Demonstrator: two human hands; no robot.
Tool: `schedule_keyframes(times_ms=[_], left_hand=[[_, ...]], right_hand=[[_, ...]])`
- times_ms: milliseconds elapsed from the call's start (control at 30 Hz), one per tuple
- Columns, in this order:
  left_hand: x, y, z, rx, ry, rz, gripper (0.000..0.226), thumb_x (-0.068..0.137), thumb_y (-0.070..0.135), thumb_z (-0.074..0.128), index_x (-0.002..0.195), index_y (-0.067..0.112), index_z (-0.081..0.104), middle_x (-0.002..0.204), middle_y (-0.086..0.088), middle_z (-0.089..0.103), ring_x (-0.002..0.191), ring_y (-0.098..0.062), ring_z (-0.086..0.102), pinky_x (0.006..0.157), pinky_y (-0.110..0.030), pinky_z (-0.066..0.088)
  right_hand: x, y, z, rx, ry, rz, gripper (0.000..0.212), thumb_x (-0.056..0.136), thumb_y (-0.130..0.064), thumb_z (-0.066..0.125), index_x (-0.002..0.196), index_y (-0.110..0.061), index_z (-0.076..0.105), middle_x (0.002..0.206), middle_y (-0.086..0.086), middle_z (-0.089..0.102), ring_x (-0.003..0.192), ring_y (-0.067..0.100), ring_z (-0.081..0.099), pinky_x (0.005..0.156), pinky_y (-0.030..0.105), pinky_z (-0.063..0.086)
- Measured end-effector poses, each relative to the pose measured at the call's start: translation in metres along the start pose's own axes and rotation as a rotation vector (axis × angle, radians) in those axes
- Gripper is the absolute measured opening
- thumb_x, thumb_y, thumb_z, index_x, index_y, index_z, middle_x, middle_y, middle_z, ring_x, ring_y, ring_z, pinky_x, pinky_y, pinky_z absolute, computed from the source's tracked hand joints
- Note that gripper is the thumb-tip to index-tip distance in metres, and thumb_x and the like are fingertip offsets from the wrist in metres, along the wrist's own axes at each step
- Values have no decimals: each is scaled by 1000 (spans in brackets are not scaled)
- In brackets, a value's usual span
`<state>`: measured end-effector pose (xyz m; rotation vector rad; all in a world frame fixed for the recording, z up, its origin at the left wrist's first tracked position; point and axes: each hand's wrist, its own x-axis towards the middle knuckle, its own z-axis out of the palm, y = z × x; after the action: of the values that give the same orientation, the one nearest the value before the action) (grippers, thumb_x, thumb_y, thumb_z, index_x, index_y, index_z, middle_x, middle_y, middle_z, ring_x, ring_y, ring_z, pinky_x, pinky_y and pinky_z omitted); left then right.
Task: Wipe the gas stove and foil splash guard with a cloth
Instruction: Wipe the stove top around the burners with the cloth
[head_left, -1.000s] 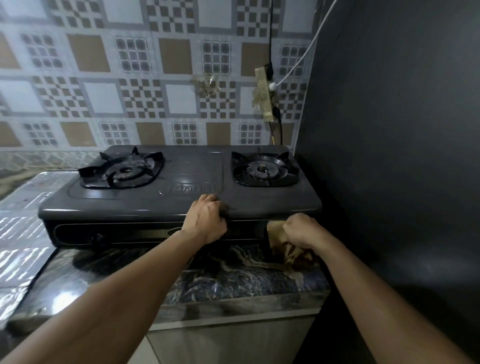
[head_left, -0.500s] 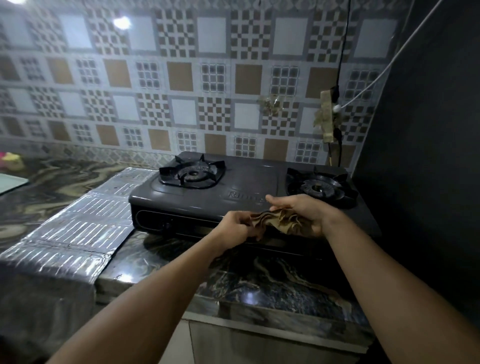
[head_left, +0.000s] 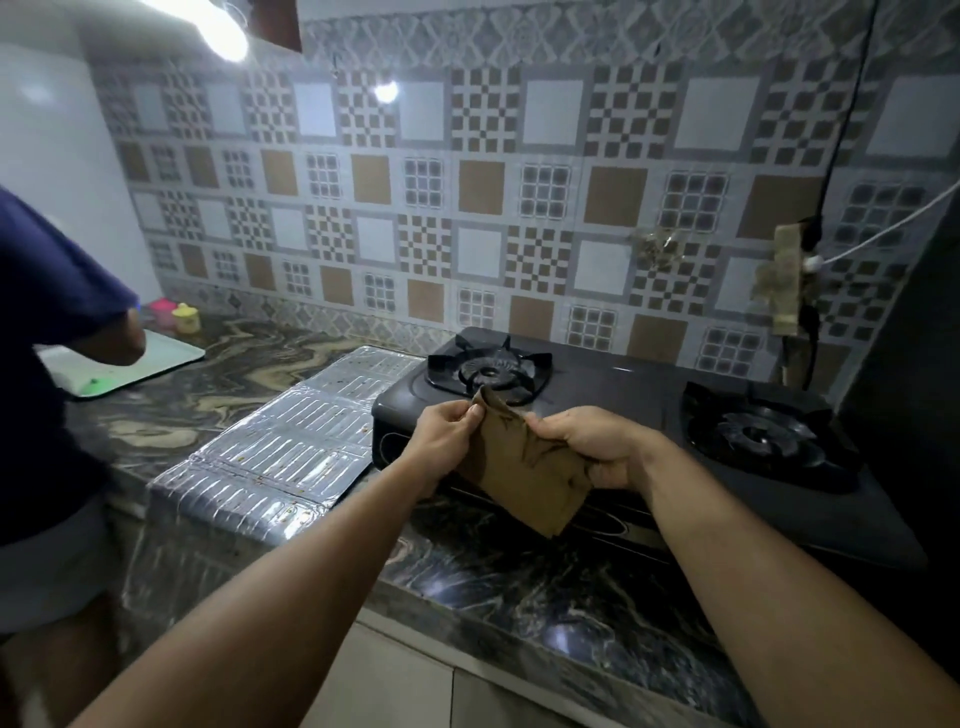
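A dark two-burner gas stove sits on the marble counter against the tiled wall. Silver foil splash guard lies flat on the counter to its left, draping over the front edge. Both hands hold a brown cloth spread in the air above the stove's front edge. My left hand pinches its upper left corner. My right hand grips its right side. The cloth hangs down between them and hides part of the stove's front panel.
Another person in a dark blue shirt stands at the far left by a white tray and small coloured containers. A power strip with cables hangs on the wall right of the stove. A dark wall closes the right side.
The hands rose from the stove's front edge and pulled the crumpled cloth open between them. The view swung left, bringing the foil and the other person into sight.
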<state>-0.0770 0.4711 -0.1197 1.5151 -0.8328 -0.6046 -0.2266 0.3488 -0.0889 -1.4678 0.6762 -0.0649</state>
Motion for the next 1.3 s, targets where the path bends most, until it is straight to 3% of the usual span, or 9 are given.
schedule_keyframes(times_ms=[200,300,500,600,700,800,1000,1067,1300], left_hand=[[4,-2,-51,-180,101,11,23,100,16,48,95,11,70,61,10,69,51,0,62,44,-14,47],[8,-5,-77,-232,135,-15,23,99,17,50,101,5,70,62,7,69,51,-4,62,46,-16,48],[10,-15,-122,-255,172,-54,21,99,19,51,97,8,68,54,11,66,45,2,58,43,-14,45],[8,-21,-148,-247,244,-50,19,98,19,52,93,14,69,53,15,65,44,5,56,40,-12,41],[7,-32,-175,-281,263,-94,19,98,25,52,101,19,69,56,15,66,50,0,58,50,-21,47],[7,-45,-198,-381,241,-108,23,98,25,52,109,13,69,66,5,66,60,-8,59,67,-33,48],[11,-62,-233,-579,257,-140,14,94,18,58,95,20,72,71,5,70,65,-8,61,65,-30,41],[13,-66,-242,-656,266,-138,14,94,16,58,97,19,71,72,4,71,64,-8,64,64,-30,43],[20,-78,-287,-846,265,-145,22,95,8,52,105,20,68,86,-3,71,74,-13,62,68,-32,47]], right_hand=[[43,-13,52,211,-150,21,47,99,-40,43,118,-3,64,120,21,64,112,36,61,95,47,49],[61,-15,78,240,-231,20,38,99,-31,41,106,-7,70,108,17,69,97,31,67,91,44,51],[95,-18,121,137,-295,-79,32,90,-9,56,118,4,61,108,24,66,89,32,68,86,45,55],[117,-16,143,119,-234,-114,36,74,-12,74,105,5,69,105,26,68,88,35,69,87,51,54],[139,-15,165,183,-212,-65,39,70,-26,77,98,0,73,108,25,68,98,37,67,90,54,51],[155,-15,184,232,-269,61,36,80,-39,64,91,-7,77,96,15,74,88,28,71,76,42,57],[173,-20,226,201,-343,167,44,69,-29,76,106,-4,69,106,17,70,100,34,64,108,55,34],[179,-20,237,212,-313,125,53,65,-26,79,112,-6,64,105,16,69,98,34,63,106,58,36],[199,-25,266,340,-280,201,38,74,-33,71,94,-1,70,91,15,72,83,29,69,84,46,50]])
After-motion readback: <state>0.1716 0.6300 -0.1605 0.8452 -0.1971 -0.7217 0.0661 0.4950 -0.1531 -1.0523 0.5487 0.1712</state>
